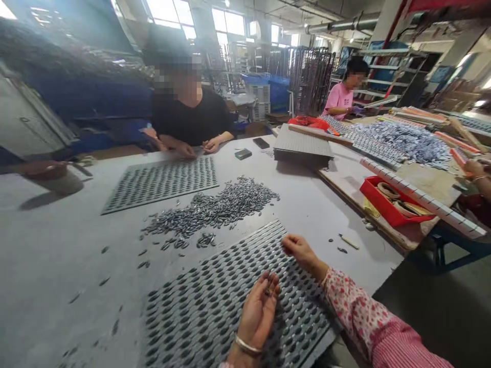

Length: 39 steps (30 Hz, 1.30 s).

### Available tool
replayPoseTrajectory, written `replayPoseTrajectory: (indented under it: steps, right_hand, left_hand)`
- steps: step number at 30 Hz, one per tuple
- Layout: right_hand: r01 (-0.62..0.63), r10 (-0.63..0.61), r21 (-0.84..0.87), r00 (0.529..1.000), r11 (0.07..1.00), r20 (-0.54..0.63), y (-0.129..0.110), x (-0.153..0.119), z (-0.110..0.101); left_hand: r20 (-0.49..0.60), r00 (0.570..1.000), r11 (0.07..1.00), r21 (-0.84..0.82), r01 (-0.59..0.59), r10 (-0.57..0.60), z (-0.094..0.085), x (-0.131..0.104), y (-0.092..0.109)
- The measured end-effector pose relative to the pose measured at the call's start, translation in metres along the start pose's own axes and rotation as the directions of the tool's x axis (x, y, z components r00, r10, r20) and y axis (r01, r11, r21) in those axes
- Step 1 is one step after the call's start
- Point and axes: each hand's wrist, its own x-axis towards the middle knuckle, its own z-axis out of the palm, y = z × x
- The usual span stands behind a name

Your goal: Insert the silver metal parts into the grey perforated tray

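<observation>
My left hand is palm up over a grey grooved tray, fingers curled round a few small dark oval pieces. Near the tray's far right edge, my right hand is closed, its fingertips pinched together; anything between them is too small to make out. Rows of dark oval pieces fill most of the tray, while the grooves at its far end show bare. Just beyond lies a loose pile of shiny dark oval pieces on the white table.
Across the table a person in black works by another filled tray. A stack of boards stands at the far right. A red bin holds tape rolls, and a small pointed tool lies to the right. At left is a bowl-like container.
</observation>
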Motion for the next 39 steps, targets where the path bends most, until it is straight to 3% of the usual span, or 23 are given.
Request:
replayPoseTrajectory:
  steps: [6,11,20,25,30,33,35,37,39]
  right_hand:
    - [-0.083,0.078,-0.058,0.993,0.995,-0.093,0.03,0.041,-0.046]
    - [-0.092,0.086,-0.239,0.996,0.967,-0.038,0.045,0.065,-0.059]
    - [-0.072,0.115,-0.46,0.991,0.885,0.065,0.051,0.075,-0.063]
    - [-0.048,0.081,-0.543,0.996,0.838,0.037,0.055,0.077,-0.063]
    - [0.005,0.007,-0.576,1.0,0.817,0.019,0.041,0.063,-0.052]
    - [0.105,-0.029,-0.525,0.988,0.845,0.152,0.025,0.043,-0.034]
    - [0.224,-0.069,-0.449,0.939,0.865,0.336,0.013,0.027,-0.019]
    - [0.389,-0.162,-0.343,0.83,0.855,0.534,0.001,0.011,-0.004]
    - [0.524,-0.261,-0.241,0.709,0.817,0.655,-0.009,0.001,0.008]
  left_hand:
    - [-0.011,1.0,1.0,-0.01,0.006,-0.006,-0.004,0.005,-0.005]
    - [0.005,1.0,1.0,-0.03,-0.007,0.007,-0.01,0.011,-0.01]
    - [0.044,0.999,1.0,-0.023,0.008,-0.007,-0.013,0.01,-0.009]
    - [0.055,0.996,0.995,-0.065,0.078,-0.074,-0.015,0.014,-0.01]
    - [0.171,0.981,0.981,-0.159,0.114,-0.086,-0.013,0.006,-0.005]
    - [0.215,0.975,0.974,-0.203,0.104,-0.059,-0.008,0.001,-0.001]
    - [0.236,0.971,0.971,-0.22,0.095,-0.041,-0.006,0.001,-0.001]
    - [0.265,0.964,0.967,-0.241,0.076,-0.01,-0.005,0.005,-0.002]
    - [0.292,0.956,0.962,-0.265,0.058,0.023,-0.006,0.009,-0.003]
